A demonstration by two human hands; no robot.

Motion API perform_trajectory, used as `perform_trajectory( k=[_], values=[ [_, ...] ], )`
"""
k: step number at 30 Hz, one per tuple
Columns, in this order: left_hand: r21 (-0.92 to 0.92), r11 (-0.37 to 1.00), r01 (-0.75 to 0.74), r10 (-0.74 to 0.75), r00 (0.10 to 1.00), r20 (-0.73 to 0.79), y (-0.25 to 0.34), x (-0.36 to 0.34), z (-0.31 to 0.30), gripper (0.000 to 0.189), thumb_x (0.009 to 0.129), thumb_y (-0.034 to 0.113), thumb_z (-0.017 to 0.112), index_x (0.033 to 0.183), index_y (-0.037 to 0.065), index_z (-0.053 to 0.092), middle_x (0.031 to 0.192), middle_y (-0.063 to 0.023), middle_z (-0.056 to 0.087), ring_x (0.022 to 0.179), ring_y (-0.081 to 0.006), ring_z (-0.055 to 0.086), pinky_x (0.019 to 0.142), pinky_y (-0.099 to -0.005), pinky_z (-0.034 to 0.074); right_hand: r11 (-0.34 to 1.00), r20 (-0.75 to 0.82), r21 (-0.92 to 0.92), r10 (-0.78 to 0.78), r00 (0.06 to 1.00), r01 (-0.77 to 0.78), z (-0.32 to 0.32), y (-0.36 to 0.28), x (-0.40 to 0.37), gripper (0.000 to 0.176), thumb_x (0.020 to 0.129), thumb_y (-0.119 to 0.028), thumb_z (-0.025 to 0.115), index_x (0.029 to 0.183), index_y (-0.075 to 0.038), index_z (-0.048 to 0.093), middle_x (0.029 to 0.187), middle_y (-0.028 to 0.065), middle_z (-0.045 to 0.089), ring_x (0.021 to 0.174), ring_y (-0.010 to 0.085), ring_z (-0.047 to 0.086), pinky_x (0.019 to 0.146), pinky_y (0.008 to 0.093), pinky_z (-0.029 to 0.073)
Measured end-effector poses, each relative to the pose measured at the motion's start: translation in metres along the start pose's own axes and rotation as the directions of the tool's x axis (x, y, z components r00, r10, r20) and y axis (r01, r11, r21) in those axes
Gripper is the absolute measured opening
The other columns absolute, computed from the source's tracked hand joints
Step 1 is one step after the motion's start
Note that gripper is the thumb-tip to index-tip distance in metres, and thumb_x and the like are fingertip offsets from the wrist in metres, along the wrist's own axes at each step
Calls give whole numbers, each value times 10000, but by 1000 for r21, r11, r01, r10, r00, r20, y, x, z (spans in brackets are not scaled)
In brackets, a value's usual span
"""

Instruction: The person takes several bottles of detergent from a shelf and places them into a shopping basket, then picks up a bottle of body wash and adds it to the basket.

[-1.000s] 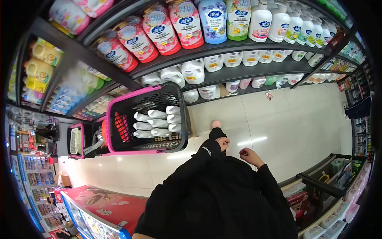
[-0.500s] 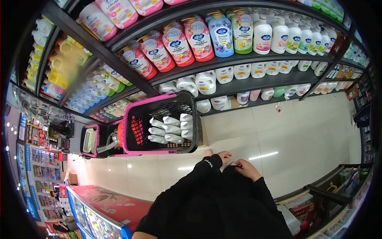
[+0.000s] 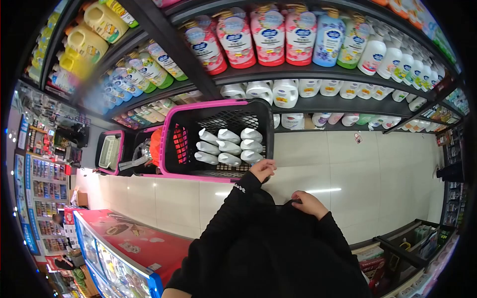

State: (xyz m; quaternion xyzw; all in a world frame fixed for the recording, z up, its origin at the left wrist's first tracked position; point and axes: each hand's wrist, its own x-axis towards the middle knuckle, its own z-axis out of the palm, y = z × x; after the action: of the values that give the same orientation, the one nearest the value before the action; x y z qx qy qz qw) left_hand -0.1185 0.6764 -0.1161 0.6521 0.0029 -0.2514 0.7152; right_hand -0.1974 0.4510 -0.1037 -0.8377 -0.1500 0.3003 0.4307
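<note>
My left hand is beside the near right corner of a black shopping basket with a pink rim. Its fingers are loosely bent and hold nothing visible. Inside the basket, several white bottles stand in rows, their tops towards me. Lower and to the right, my right hand is closed, with its fingertips at the hem of my black top.
Shelves ahead carry pink, blue and green pump bottles and white jugs. Smaller baskets stand left of the large one. A red-topped freezer is at lower left, and a low rack at lower right. Pale floor tiles lie between.
My left hand has moved up and left to the basket's corner. My right hand stays at the black hem. The view has shifted, so shelves and basket appear further right.
</note>
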Motion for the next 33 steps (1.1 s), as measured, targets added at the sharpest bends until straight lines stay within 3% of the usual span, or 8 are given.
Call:
perform_trajectory(
  k=[6,9,12,15,27,29,30,33],
  values=[
    [-3,1000,15,-15,999,-36,-2,7,-94,270,774,79,429,1039,29,444,908,-101,553,708,-119,548,596,-195,422,999,-19,-3,-46,999,46,27,-65,65,259,682,-150,562,890,-19,480,871,136,524,802,268,518,693,324,414],
    [-65,996,54,-58,996,-67,-30,9,-144,232,756,54,474,980,-6,449,798,-90,544,707,-131,535,588,-236,447,998,-2,10,-55,998,55,51,-90,101,260,672,-144,573,881,-22,476,867,134,524,820,276,509,703,330,409],
    [15,996,93,-89,982,-169,-47,8,-181,227,742,73,501,956,5,466,747,-83,556,621,-120,536,555,-231,446,974,-3,-103,-203,979,202,72,-109,132,237,666,-144,573,840,-20,472,841,132,522,806,287,504,689,350,406],
    [28,982,188,-178,962,-207,-46,0,-212,240,735,70,512,959,-4,471,781,-110,559,660,-149,552,587,-246,459,970,125,-168,-154,980,174,84,-123,154,243,679,-138,570,877,-32,477,853,122,526,819,275,504,694,338,406],
    [-51,927,372,-370,883,-289,-100,-1,-245,246,709,55,518,933,-37,477,836,-133,539,757,-176,560,628,-246,480,928,205,-373,60,977,21,88,-95,210,201,659,-157,554,813,-47,487,802,129,521,761,290,520,666,376,418],
    [-164,959,231,-277,889,-365,-112,-3,-244,211,698,78,536,893,0,510,702,-68,544,553,-113,529,499,-220,435,925,218,-379,48,975,39,87,-79,220,195,659,-152,548,814,-50,488,807,131,520,771,291,518,668,375,417],
    [-164,964,210,-258,892,-371,-113,-1,-244,202,685,82,538,872,7,514,660,-55,535,534,-116,520,488,-227,427,921,248,-388,141,958,-35,85,-76,226,230,663,-148,560,851,-37,487,837,122,526,806,283,504,692,345,405],
    [-21,951,309,-298,895,-332,-117,10,-246,204,681,95,542,865,14,514,653,-62,534,524,-117,517,486,-237,425,949,260,-306,164,952,-80,88,-47,246,189,660,-141,548,807,-41,483,808,135,517,781,294,511,664,372,411]
  ],
)
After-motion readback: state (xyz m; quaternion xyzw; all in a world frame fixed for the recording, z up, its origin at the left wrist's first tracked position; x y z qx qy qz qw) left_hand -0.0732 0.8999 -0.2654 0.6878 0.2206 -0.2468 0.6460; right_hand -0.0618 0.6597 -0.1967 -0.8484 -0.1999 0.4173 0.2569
